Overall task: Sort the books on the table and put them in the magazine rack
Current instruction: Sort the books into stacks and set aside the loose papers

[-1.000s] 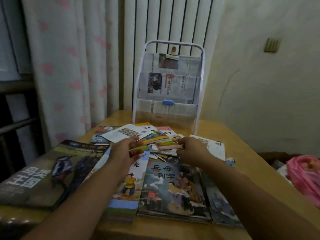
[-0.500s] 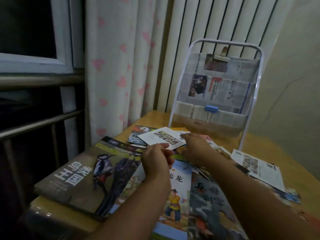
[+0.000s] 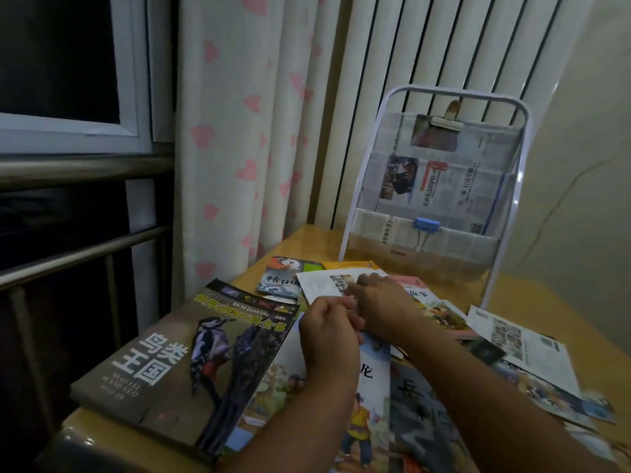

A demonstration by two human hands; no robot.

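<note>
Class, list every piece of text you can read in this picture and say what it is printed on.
"鸟类王国", "NIAO LEI WANG GUO" and "BAI KE QUAN SHU": bird book.
"精卫": small booklet; the rest is hidden.
"龙": picture book by the left hand.
"故事": pink book.
Newspapers in the magazine rack and the white leaflet: too small to read.
</note>
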